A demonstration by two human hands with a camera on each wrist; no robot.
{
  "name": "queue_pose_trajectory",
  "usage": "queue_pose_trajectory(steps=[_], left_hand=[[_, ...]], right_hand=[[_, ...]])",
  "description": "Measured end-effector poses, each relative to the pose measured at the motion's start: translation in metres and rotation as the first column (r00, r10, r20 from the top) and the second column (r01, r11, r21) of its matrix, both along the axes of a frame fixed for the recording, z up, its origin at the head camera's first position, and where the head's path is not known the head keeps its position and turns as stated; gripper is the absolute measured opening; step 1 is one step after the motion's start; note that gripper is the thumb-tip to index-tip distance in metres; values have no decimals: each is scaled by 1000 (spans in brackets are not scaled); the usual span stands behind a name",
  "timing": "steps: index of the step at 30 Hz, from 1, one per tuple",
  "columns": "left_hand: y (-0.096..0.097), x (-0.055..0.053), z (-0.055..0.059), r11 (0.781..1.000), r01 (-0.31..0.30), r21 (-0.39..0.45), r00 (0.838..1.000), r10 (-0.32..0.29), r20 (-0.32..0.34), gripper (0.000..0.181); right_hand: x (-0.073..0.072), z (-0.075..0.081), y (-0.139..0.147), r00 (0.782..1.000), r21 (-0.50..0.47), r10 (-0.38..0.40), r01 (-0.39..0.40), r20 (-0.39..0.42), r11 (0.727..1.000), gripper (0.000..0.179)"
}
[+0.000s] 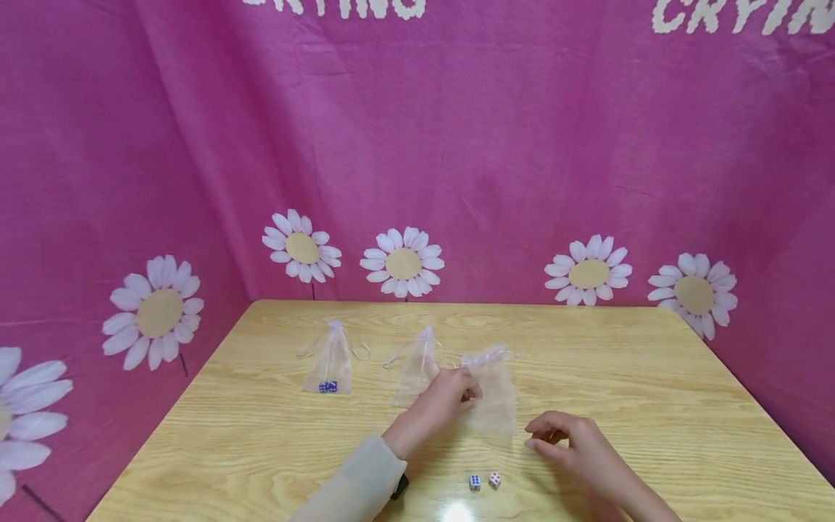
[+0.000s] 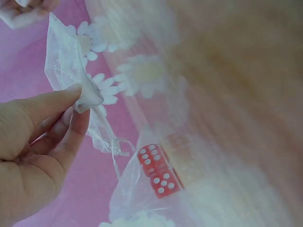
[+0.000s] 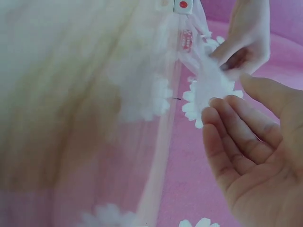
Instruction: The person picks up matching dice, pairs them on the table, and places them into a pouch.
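Note:
My left hand [image 1: 449,397] pinches a sheer white drawstring pouch [image 1: 494,399] between thumb and fingertips, as the left wrist view shows with the thin fabric [image 2: 64,56]. No dice show inside this pouch. To its right, my right hand [image 1: 577,444] hovers over the table with loosely bent fingers and an empty palm [image 3: 255,189]. Two white dice, one with blue pips [image 1: 475,482] and one with darker pips [image 1: 495,480], lie on the table between my forearms. Partly behind the left hand is a second pouch [image 1: 414,370]; red dice [image 2: 161,172] show in it in the left wrist view.
A third sheer pouch [image 1: 334,355] with blue dice [image 1: 327,386] inside lies at the left, its drawstrings spread out. The wooden table [image 1: 607,355] ends against a pink cloth backdrop [image 1: 483,159] printed with daisies.

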State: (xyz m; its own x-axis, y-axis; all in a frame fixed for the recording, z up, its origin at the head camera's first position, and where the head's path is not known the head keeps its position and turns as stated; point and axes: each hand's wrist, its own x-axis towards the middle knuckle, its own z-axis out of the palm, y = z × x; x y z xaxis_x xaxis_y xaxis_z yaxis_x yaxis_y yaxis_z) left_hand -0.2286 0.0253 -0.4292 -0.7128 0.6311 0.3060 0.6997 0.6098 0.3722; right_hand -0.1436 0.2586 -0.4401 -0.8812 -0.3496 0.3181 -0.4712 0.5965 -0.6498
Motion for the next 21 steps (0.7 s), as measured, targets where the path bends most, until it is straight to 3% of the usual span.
queue_pose_trajectory(steps=[5, 10, 15, 21], left_hand=[[-5, 19, 5, 1000, -15, 7, 998, 16, -57, 8], [-9, 34, 10, 1000, -23, 14, 993, 25, -114, 8], [-11, 39, 8, 999, -35, 0, 977, 34, -213, 9], [-15, 42, 5, 999, -39, -7, 956, 35, -293, 10]], right_hand=[[-4, 4, 0, 991, -42, -100, 104, 87, 994, 13], [-10, 8, -3, 951, -164, -182, 227, 250, 960, 24], [-22, 11, -14, 930, -309, -170, 275, 327, 911, 35], [-37, 16, -32, 908, -353, -111, 266, 403, 897, 42]])
